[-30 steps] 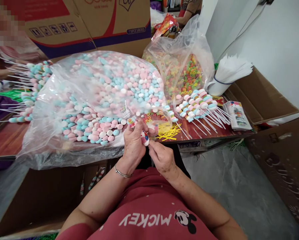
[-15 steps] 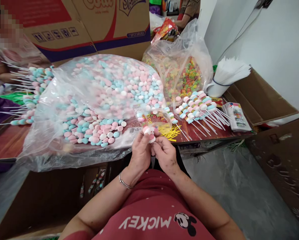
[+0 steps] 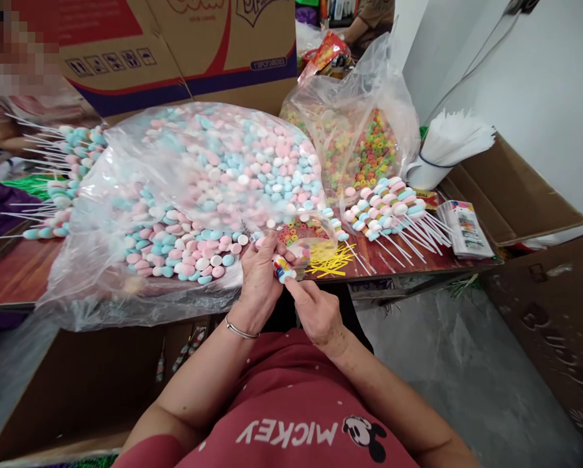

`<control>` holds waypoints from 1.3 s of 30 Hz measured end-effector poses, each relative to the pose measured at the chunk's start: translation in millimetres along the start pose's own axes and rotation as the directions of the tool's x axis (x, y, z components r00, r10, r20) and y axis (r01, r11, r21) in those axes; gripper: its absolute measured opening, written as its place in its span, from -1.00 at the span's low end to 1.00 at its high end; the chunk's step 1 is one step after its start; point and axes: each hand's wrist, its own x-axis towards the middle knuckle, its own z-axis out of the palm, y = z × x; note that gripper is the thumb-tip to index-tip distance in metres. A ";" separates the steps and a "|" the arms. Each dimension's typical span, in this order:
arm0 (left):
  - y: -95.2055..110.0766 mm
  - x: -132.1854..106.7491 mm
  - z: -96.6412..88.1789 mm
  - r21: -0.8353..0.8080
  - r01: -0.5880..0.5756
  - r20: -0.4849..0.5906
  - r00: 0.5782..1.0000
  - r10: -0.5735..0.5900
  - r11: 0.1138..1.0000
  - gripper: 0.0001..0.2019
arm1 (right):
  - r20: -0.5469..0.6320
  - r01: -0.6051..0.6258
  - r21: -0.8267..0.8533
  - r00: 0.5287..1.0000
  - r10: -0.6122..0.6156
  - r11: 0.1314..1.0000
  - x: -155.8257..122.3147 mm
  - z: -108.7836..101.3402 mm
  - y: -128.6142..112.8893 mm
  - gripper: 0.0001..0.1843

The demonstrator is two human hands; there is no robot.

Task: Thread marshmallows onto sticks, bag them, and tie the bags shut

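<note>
My left hand (image 3: 260, 276) is closed around a small candy skewer (image 3: 282, 268) of stacked pastel discs and coloured rings, held at the table's near edge. My right hand (image 3: 315, 311) pinches the lower end of the same skewer from the right, forefinger stretched toward it. Just beyond my fingers lie loose coloured rings (image 3: 296, 232) and a heap of yellow twist ties (image 3: 329, 259). The big clear bag of pink, blue and white marshmallow discs (image 3: 208, 188) spreads over the table to the left.
A clear bag of ring cereal (image 3: 364, 146) stands behind, with finished skewers (image 3: 391, 208) piled at its foot. White sticks in a cup (image 3: 447, 146) and a pack of printed sleeves (image 3: 464, 227) sit at right. More skewers (image 3: 57, 182) lie far left. Cardboard boxes (image 3: 174, 45) back the table; other people work beyond.
My hands moved together up to the table edge, then settled slightly lower. The skewer turned in my left hand, and my right hand shifted from beside it to pinching its end.
</note>
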 end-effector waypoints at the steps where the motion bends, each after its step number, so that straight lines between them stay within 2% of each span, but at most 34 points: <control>1: 0.0 0.2 -0.1 0.001 0.006 -0.003 1.000 -0.006 1.000 -0.64 | 0.010 0.081 -0.089 0.997 -0.080 0.993 -1.6 -0.3 1.5 -0.58; 3: 0.6 0.6 -0.3 0.004 0.015 -0.010 1.000 -0.015 1.000 -0.63 | 0.010 0.158 -0.201 0.987 -0.159 0.967 -3.3 -0.1 3.3 -0.55; 5: 1.3 0.9 -0.2 0.000 0.025 -0.020 0.999 -0.025 1.000 -0.63 | -0.013 0.161 -0.242 0.986 -0.169 0.957 -3.7 1.1 4.0 -0.51; 9: 1.4 0.6 0.2 -0.023 0.036 -0.032 0.999 -0.037 0.999 -0.64 | -0.059 0.153 -0.245 0.983 -0.172 0.957 -2.0 2.9 3.8 -0.50; 13: -0.5 -2.1 1.0 -0.023 0.034 -0.026 0.999 -0.035 0.999 -0.63 | -0.065 0.162 -0.269 0.980 -0.186 0.949 0.2 1.9 4.4 -0.59; 17: -3.4 -5.8 1.4 0.010 -0.007 -0.010 1.000 0.007 1.000 -0.63 | -0.036 0.146 -0.233 0.987 -0.159 0.961 1.2 2.1 5.9 -0.65; 20: -6.2 -7.5 1.1 0.033 -0.056 0.012 0.998 0.055 0.998 -0.63 | -0.064 0.127 -0.217 0.987 -0.144 0.968 3.1 3.7 6.1 -0.66; 22: -9.0 -8.7 0.5 0.046 -0.077 0.020 0.997 0.076 0.996 -0.64 | -0.078 0.072 -0.148 0.993 -0.084 0.986 4.6 5.0 5.4 -0.68; 25: -15.8 -12.6 -0.9 0.076 -0.101 0.001 0.995 0.101 0.992 -0.63 | -0.088 -0.079 0.029 0.993 0.082 0.996 6.3 7.2 3.9 -0.75; 28: -24.5 -18.2 -2.7 0.091 -0.101 -0.031 0.994 0.104 0.991 -0.64 | -0.112 -0.187 0.189 0.971 0.210 0.964 7.8 7.6 3.3 -0.74; 31: -28.8 -19.8 -4.7 0.039 -0.040 -0.015 0.999 0.040 0.998 -0.66 | -0.091 -0.236 0.309 0.957 0.275 0.922 10.8 4.2 4.7 -0.66; 33: -25.8 -15.9 -6.7 -0.009 0.005 0.042 0.999 -0.004 1.000 -0.64 | -0.039 -0.301 0.437 0.935 0.352 0.848 13.7 0.6 6.2 -0.68; 34: -22.5 -12.5 -7.9 -0.025 0.027 0.078 0.997 -0.025 0.999 -0.62 | 0.009 -0.352 0.526 0.913 0.408 0.775 15.2 -1.0 6.7 -0.70; 35: -18.2 -8.8 -9.0 -0.036 0.044 0.110 0.993 -0.039 0.998 -0.57 | 0.079 -0.412 0.619 0.880 0.468 0.669 16.6 -2.4 6.8 -0.72; 37: -8.6 -1.9 -10.4 -0.059 0.046 0.147 0.988 -0.037 0.997 -0.50 | 0.255 -0.520 0.759 0.791 0.556 0.392 19.0 -3.7 5.9 -0.73; 39: -0.6 1.6 -9.5 -0.098 0.024 0.144 0.989 -0.010 0.995 -0.51 | 0.392 -0.570 0.806 0.714 0.580 0.156 20.5 -3.1 3.4 -0.73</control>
